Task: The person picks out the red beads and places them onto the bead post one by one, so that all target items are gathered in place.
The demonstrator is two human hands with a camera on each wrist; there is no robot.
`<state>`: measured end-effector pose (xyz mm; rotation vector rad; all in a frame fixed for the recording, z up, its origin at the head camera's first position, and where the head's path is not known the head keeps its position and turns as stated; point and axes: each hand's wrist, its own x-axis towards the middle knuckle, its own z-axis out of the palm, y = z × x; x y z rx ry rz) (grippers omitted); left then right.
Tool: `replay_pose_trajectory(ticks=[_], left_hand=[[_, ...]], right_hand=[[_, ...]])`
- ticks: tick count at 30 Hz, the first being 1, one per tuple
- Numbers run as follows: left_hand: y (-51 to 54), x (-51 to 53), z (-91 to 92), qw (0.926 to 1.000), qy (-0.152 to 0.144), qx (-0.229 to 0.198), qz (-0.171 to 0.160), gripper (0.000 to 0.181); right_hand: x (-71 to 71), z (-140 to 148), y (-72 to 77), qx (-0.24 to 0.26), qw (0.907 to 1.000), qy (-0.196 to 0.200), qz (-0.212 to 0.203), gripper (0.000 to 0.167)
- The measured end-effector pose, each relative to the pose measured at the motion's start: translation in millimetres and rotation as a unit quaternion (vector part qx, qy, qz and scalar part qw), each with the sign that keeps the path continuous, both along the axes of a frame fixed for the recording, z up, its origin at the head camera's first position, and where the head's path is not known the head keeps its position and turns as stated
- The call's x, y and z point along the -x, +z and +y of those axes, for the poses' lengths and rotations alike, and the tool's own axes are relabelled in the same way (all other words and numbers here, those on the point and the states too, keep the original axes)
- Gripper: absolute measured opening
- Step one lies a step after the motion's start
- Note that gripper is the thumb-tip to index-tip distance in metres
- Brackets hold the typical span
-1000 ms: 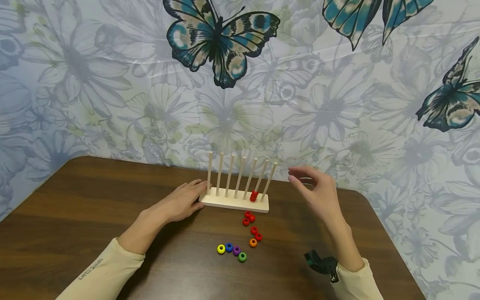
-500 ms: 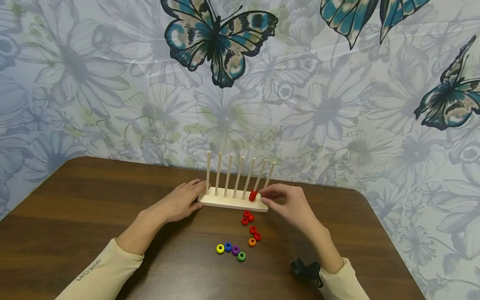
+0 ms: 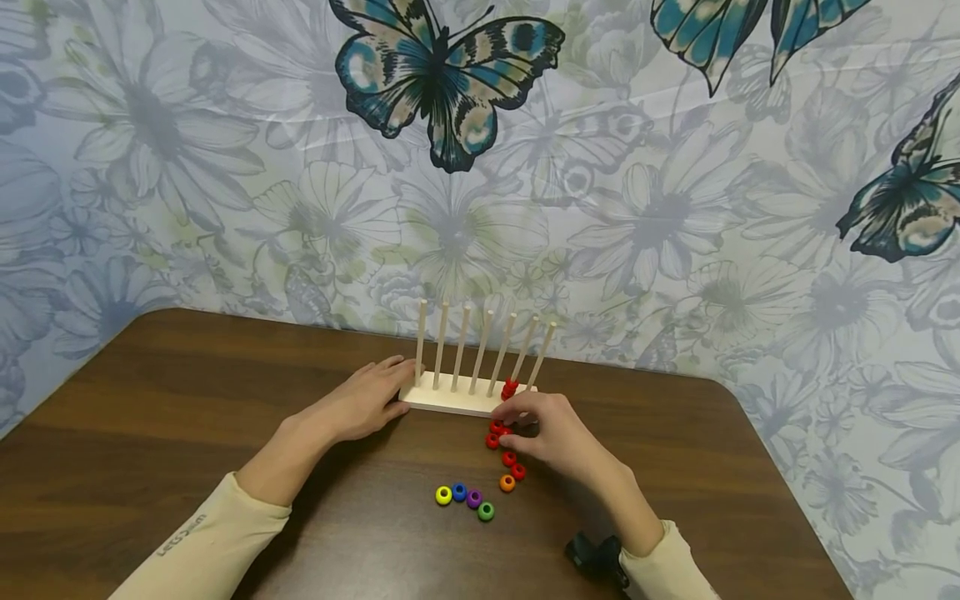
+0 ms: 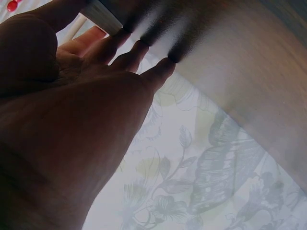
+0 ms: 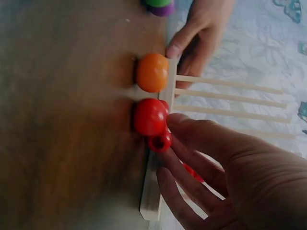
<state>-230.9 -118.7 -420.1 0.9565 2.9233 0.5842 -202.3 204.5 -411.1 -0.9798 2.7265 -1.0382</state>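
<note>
Red beads (image 3: 492, 441) lie left of the nearer right hand (image 3: 558, 435), whose grasp I can't tell; the left hand (image 3: 366, 403), fingers straight, touches the peg stand (image 3: 450, 402).

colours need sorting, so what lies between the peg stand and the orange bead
Loose red beads lie between the peg stand and the orange bead, with the right hand by them; the head view shows this.

Right grip (image 3: 551, 429) masks part of the peg base (image 3: 450, 403)

In your head view, it also partly covers a red bead (image 3: 506, 432); you cannot tell whether they touch. Your right-wrist view's top edge crops a green bead (image 5: 158, 2).
</note>
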Motion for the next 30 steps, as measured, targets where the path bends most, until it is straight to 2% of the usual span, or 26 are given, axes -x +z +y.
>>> replay_pose_trajectory(ticks=[9,19,24,30], left_hand=[[0.4,0.5,0.2,1.0,-0.001,0.0,0.002,0.055],[0.1,1.0,1.0,1.0,0.001,-0.001,-0.004,0.056],[-0.4,1.1,1.0,1.0,0.001,0.0,-0.002,0.056],[-1.5,2.2,0.8,1.0,0.0,0.002,-0.001,0.056]], right_hand=[[0.9,-4,-6.6,-0.05,0.9984,0.008,0.023,0.021],[-0.9,-4,-5.4,-0.064,0.9968,0.004,0.048,0.017],[-0.6,-2,-1.4,-0.026,0.998,0.007,0.057,0.015],[-0.2,4,13.1,0.049,0.9914,0.0,0.122,0.021]])
